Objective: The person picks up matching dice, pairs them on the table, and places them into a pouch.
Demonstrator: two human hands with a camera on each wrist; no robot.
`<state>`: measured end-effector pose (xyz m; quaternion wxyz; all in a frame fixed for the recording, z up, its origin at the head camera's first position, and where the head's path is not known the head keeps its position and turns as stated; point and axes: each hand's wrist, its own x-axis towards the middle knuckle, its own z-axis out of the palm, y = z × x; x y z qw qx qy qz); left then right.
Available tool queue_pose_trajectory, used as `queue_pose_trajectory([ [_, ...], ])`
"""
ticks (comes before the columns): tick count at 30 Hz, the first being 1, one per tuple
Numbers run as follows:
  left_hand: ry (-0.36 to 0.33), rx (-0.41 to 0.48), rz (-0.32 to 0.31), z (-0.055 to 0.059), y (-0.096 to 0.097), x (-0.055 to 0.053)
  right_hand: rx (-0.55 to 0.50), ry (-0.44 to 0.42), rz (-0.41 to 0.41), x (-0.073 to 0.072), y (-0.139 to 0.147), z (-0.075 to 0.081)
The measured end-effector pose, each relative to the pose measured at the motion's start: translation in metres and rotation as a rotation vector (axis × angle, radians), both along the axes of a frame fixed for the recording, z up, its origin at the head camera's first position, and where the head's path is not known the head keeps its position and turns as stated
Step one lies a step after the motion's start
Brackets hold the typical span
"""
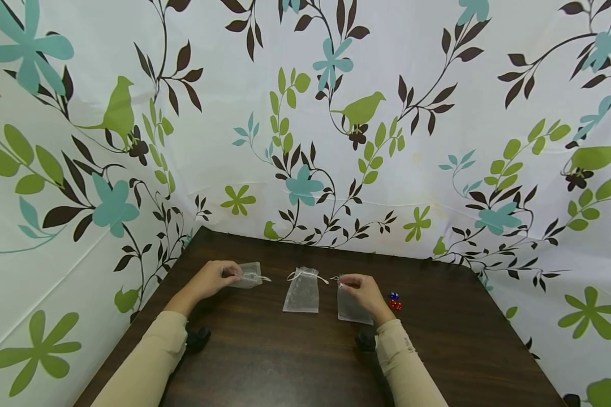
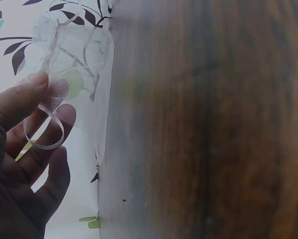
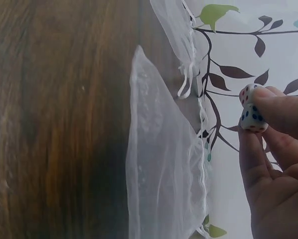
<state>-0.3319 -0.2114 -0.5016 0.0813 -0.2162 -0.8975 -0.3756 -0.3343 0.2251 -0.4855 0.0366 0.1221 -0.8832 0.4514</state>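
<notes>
My left hand (image 1: 216,280) pinches a sheer white drawstring pouch (image 2: 89,55) near its gathered neck. A loop of its ribbon (image 2: 52,147) hangs across the fingers. Two white dice (image 3: 252,117) with coloured pips are pinched between the thumb and fingers of my right hand (image 3: 283,154). Below that hand a second sheer pouch (image 1: 351,305) lies flat on the table, partly covered by the hand in the head view. Between the hands lies a third pouch (image 1: 302,294), its drawstring ends spread to both sides.
Blue dice (image 1: 394,295) and red dice (image 1: 395,305) sit together on the dark wooden table (image 1: 280,362), right of the right hand. A white curtain (image 1: 412,158) with leaves and birds stands behind the table's far edge and along its left side.
</notes>
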Motion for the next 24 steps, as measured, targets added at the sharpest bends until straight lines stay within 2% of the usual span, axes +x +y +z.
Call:
queue_pose_trajectory([
  [13,-0.003,-0.003,0.001,0.001,0.001,0.002,0.003,0.005,0.003,0.002,-0.004,0.000],
  [17,0.003,-0.001,-0.002,0.001,0.001,0.002,-0.001,-0.024,-0.001,0.002,-0.006,0.002],
  [24,0.004,0.002,-0.001,0.001,0.002,0.003,0.028,-0.018,0.036,-0.001,-0.011,0.001],
])
